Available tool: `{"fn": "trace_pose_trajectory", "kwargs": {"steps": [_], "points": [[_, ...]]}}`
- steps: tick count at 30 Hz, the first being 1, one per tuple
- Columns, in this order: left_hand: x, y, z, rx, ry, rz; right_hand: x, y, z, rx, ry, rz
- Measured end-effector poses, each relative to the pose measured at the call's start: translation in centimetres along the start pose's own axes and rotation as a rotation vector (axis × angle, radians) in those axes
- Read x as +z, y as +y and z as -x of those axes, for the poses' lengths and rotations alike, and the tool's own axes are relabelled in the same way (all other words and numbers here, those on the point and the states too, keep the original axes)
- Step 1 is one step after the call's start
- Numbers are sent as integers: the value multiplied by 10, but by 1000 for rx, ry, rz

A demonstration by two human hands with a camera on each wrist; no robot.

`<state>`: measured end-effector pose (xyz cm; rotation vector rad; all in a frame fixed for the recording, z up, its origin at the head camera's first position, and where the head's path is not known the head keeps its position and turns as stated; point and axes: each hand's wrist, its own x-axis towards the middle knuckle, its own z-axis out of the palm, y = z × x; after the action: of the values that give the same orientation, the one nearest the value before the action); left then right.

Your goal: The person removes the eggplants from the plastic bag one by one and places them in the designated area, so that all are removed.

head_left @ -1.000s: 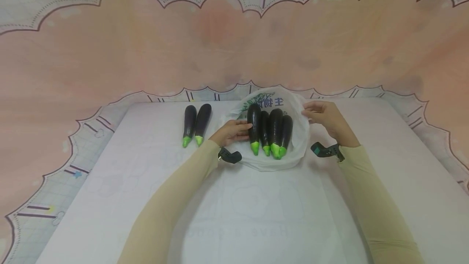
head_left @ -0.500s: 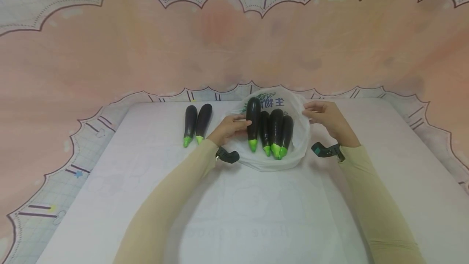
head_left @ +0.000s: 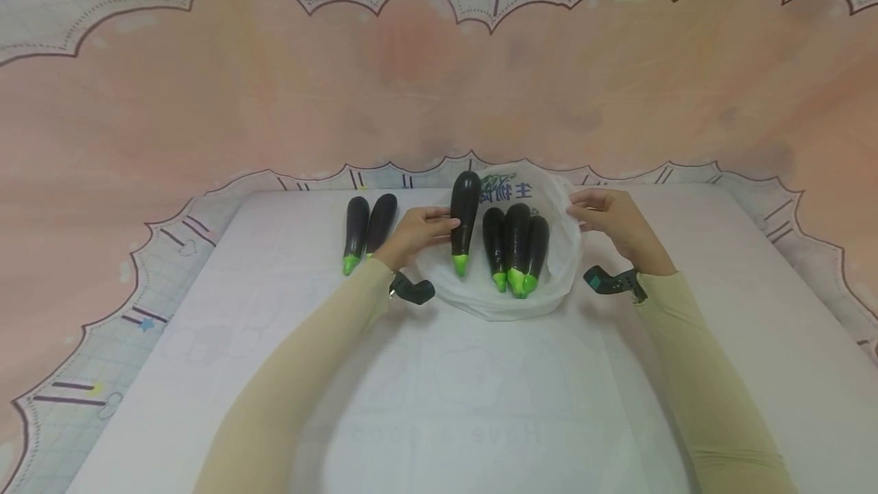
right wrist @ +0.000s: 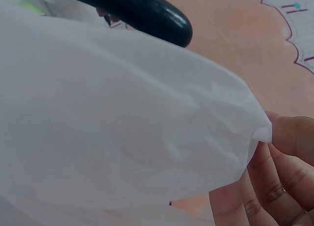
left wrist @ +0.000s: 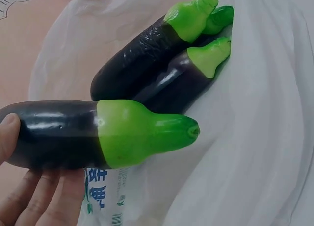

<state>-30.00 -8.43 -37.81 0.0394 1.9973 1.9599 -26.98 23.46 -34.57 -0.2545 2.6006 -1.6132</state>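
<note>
My left hand (head_left: 420, 233) grips a dark eggplant (head_left: 466, 208) with a bright green stem end, held up over the left side of a white plastic bag (head_left: 555, 265). In the left wrist view the thumb lies on top of this eggplant (left wrist: 54, 133) and the fingers curl under it. Three more eggplants (head_left: 517, 246) lie side by side in the opened bag, green ends toward me. On the bag's right, my right hand (head_left: 607, 219) pinches the rim between thumb and fingers; the right wrist view shows the plastic (right wrist: 211, 133) bunched there.
Two other eggplants (head_left: 356, 231) lie on the white tabletop (head_left: 274, 311) left of the bag, one partly behind my left hand. A peach-coloured patterned cloth (head_left: 439, 82) rises behind the table. Green and blue print marks the bag's inner back wall.
My left hand has lifted the eggplant off the others in the bag and carried it up and to the left. My right hand stays at the bag's rim.
</note>
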Motion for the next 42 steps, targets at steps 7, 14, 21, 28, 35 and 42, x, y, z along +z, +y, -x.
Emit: {"fn": "trace_pose_trajectory", "kwargs": {"steps": [7, 14, 21, 28, 35, 42], "points": [[-11, 7, 8, 1, -11, -51, -1, 0, 0, 2, -10, 11], [-22, 12, 15, 22, 6, -64, -1, 0, 0, -1, -10, 6], [-35, 17, 24, 47, 16, -87, -1, 0, -1, -17, -7, 20], [-47, 23, 32, 51, 47, -167, -2, 0, -1, -5, -6, 35], [-60, 29, 40, 89, 60, -198, -2, -1, 0, 3, -15, 33], [-78, 34, 47, 117, 61, -225, -2, -1, 2, -9, -10, 28]]}}
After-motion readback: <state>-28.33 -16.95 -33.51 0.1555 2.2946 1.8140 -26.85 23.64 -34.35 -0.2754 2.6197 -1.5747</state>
